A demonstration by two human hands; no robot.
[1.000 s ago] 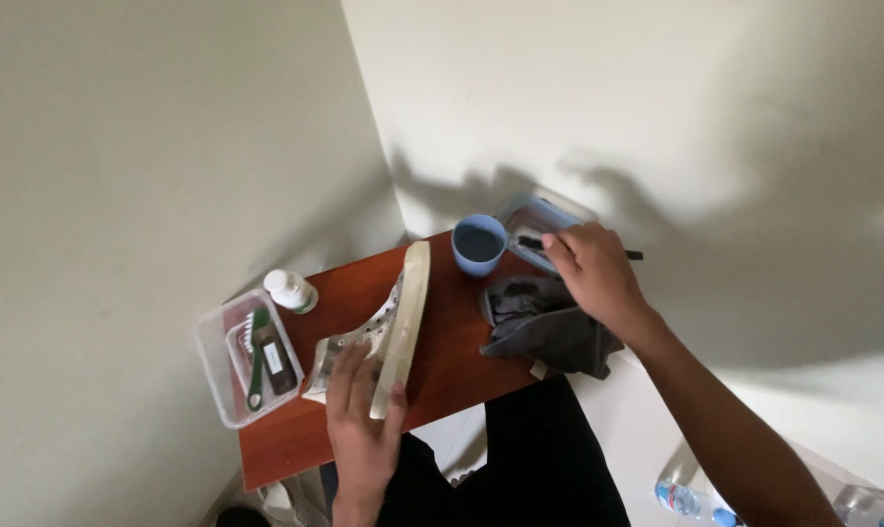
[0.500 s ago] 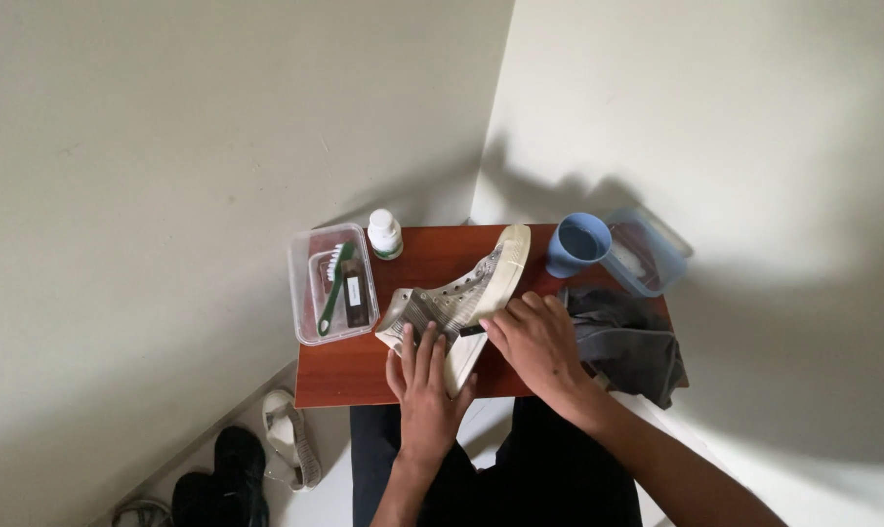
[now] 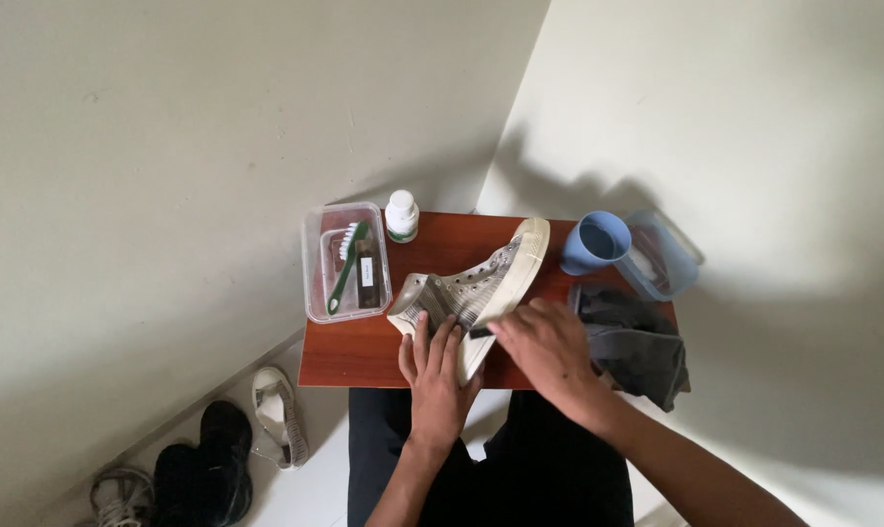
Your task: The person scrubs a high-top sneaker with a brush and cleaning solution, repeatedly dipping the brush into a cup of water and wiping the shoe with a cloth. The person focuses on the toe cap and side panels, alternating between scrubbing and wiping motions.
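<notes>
Left hand [image 3: 437,376] lies flat, steadying the sneaker [image 3: 476,283] mid-frame so right hand [image 3: 549,351], closed around a small dark tool, can work the sole.

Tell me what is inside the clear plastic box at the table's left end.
The clear plastic box holds a green-handled brush with white bristles, lying on a dark flat item. What is under the brush cannot be made out.

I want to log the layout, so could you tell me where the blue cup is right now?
In the head view the blue cup stands at the table's far right, between the shoe's toe and a clear blue container.
</notes>
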